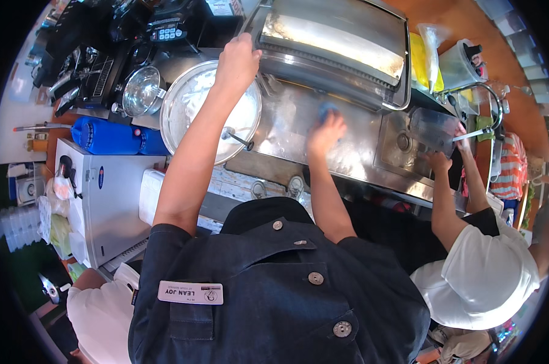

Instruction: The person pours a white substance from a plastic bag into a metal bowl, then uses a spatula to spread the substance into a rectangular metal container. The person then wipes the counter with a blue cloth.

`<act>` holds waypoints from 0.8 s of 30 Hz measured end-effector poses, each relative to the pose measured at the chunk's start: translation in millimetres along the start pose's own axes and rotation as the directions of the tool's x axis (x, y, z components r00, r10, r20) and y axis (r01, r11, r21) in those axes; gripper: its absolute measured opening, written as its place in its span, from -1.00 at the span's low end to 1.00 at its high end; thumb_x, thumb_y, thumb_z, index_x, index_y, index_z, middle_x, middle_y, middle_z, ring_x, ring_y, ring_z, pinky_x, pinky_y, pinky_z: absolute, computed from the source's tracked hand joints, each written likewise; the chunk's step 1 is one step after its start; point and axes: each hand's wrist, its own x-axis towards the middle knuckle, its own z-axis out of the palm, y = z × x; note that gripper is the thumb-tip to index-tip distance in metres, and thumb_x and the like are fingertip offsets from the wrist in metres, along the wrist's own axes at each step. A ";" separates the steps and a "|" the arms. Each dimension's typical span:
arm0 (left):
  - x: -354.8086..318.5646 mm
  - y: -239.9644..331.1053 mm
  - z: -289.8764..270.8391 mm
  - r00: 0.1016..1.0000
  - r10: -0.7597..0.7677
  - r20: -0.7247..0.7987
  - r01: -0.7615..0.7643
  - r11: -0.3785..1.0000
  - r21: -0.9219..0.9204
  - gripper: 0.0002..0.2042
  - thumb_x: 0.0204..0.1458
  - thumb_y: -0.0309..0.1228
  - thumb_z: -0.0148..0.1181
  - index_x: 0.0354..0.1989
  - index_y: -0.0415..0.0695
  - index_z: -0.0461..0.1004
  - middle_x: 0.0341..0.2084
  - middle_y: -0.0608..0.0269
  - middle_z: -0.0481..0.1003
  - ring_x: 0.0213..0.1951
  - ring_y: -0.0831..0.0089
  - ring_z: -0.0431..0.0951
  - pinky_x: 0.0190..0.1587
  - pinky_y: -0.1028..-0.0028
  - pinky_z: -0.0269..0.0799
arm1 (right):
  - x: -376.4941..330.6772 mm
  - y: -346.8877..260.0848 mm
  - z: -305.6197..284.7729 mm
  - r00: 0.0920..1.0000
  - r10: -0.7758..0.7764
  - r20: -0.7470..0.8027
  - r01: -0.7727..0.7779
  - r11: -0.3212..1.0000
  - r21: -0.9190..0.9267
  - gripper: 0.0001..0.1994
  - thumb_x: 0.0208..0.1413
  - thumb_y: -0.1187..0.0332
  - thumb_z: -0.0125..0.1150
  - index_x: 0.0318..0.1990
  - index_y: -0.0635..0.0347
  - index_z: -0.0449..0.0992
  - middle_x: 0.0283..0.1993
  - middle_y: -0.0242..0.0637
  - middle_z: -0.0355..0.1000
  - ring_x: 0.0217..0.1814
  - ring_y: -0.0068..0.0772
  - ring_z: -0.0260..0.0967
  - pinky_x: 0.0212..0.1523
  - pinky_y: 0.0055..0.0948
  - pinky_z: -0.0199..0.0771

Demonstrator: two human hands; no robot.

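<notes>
My left hand (239, 60) is closed on the left edge of a metal countertop grill (329, 36), whose body stands over the steel counter (286, 121). Just in front of the grill, my right hand (328, 134) presses a small blue sponge (328, 110) flat against the counter. Motion blurs the sponge and fingertips, so its exact kind is hard to make out. Beneath my left forearm lies a large round steel lid (186, 115) with a black knob (249, 145), partly hidden by the arm.
At right, another person's hands (441, 159) hold a clear plastic container (432, 128) by the sink (402, 142) and its curved faucet (500, 100). A glass bowl (142, 91), blue jugs (107, 136) and a white freezer (119, 194) stand left. Another person (104, 309) is behind left.
</notes>
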 end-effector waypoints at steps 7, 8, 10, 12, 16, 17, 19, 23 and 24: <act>-12.8 34.7 -29.7 0.968 0.213 -0.131 -0.202 0.975 0.090 -0.82 -0.09 -0.50 0.22 -0.38 -0.23 0.31 -0.44 0.09 0.41 -0.56 0.18 0.48 -0.51 0.31 0.37 | 10.8 -33.4 49.3 0.967 -0.212 0.139 0.219 0.975 -0.037 -0.61 -0.03 0.44 0.00 0.01 0.34 0.40 0.13 -0.09 0.26 0.17 -0.06 0.17 0.06 -0.12 0.18; -15.4 34.7 -30.4 0.969 0.212 -0.129 -0.201 0.976 0.088 -0.81 -0.08 -0.50 0.22 -0.38 -0.22 0.32 -0.44 0.10 0.41 -0.57 0.20 0.48 -0.51 0.31 0.37 | 10.1 -38.9 52.8 0.955 -0.242 0.171 0.251 0.967 -0.032 -0.61 -0.03 0.43 0.00 0.01 0.34 0.40 0.14 -0.09 0.26 0.18 -0.05 0.16 0.08 -0.11 0.17; -17.9 34.0 -30.8 0.969 0.212 -0.127 -0.203 0.976 0.081 -0.81 -0.08 -0.49 0.22 -0.37 -0.22 0.32 -0.44 0.12 0.41 -0.60 0.24 0.48 -0.52 0.32 0.37 | 10.2 -44.8 61.3 0.911 -0.344 0.226 0.339 0.939 0.064 -0.60 -0.04 0.43 -0.01 0.01 0.36 0.39 0.14 -0.08 0.27 0.22 -0.07 0.14 0.12 -0.12 0.15; -18.5 33.5 -28.7 0.972 0.205 -0.115 -0.196 0.977 0.085 -0.81 -0.08 -0.49 0.22 -0.37 -0.22 0.32 -0.45 0.13 0.41 -0.61 0.26 0.47 -0.52 0.33 0.37 | 15.8 -46.1 70.3 0.855 -0.470 0.221 0.435 0.880 0.190 -0.60 -0.04 0.45 -0.01 0.02 0.36 0.38 0.13 -0.08 0.27 0.23 -0.08 0.14 0.14 -0.14 0.15; -18.7 27.2 -20.6 0.969 0.213 -0.125 -0.205 0.976 0.072 -0.82 -0.08 -0.48 0.22 -0.36 -0.22 0.33 -0.46 0.14 0.40 -0.61 0.27 0.47 -0.53 0.34 0.37 | 37.2 -55.4 72.3 0.683 -0.678 0.272 0.513 0.710 0.482 -0.59 -0.15 0.53 0.09 -0.03 0.22 0.44 0.12 -0.20 0.31 0.20 -0.19 0.19 0.16 -0.20 0.16; -19.4 26.2 -18.3 0.971 0.210 -0.118 -0.202 0.977 0.074 -0.82 -0.08 -0.48 0.22 -0.36 -0.22 0.33 -0.46 0.13 0.41 -0.61 0.26 0.48 -0.52 0.33 0.37 | 43.0 -56.3 73.2 0.658 -0.705 0.264 0.491 0.668 0.559 -0.61 -0.22 0.59 0.09 -0.11 0.19 0.49 0.07 -0.22 0.36 0.15 -0.19 0.25 0.15 -0.22 0.20; -18.8 24.6 -14.0 0.972 0.208 -0.106 -0.201 0.977 0.075 -0.81 -0.08 -0.48 0.22 -0.36 -0.22 0.33 -0.45 0.12 0.41 -0.60 0.25 0.48 -0.52 0.32 0.37 | 47.8 -52.7 69.3 0.587 -0.756 0.291 0.416 0.590 0.692 -0.62 -0.26 0.63 0.05 -0.18 0.22 0.52 0.03 -0.20 0.40 0.12 -0.17 0.28 0.14 -0.23 0.23; -15.4 20.2 -3.7 0.980 0.175 -0.092 -0.169 0.983 0.077 -0.80 -0.09 -0.48 0.23 -0.36 -0.23 0.33 -0.46 0.05 0.42 -0.56 0.13 0.48 -0.48 0.26 0.37 | 29.6 -43.5 48.3 0.533 -0.796 0.286 0.337 0.510 0.792 -0.64 -0.33 0.69 -0.04 -0.30 0.28 0.56 -0.03 -0.18 0.44 0.08 -0.17 0.32 0.13 -0.27 0.27; -14.6 19.3 -1.2 0.984 0.155 -0.084 -0.149 0.986 0.072 -0.80 -0.10 -0.48 0.23 -0.35 -0.24 0.34 -0.46 0.02 0.43 -0.54 0.09 0.48 -0.46 0.24 0.38 | 21.5 -41.0 40.5 0.529 -0.795 0.296 0.321 0.511 0.798 -0.64 -0.33 0.69 -0.04 -0.31 0.28 0.56 -0.04 -0.18 0.44 0.09 -0.18 0.31 0.15 -0.26 0.26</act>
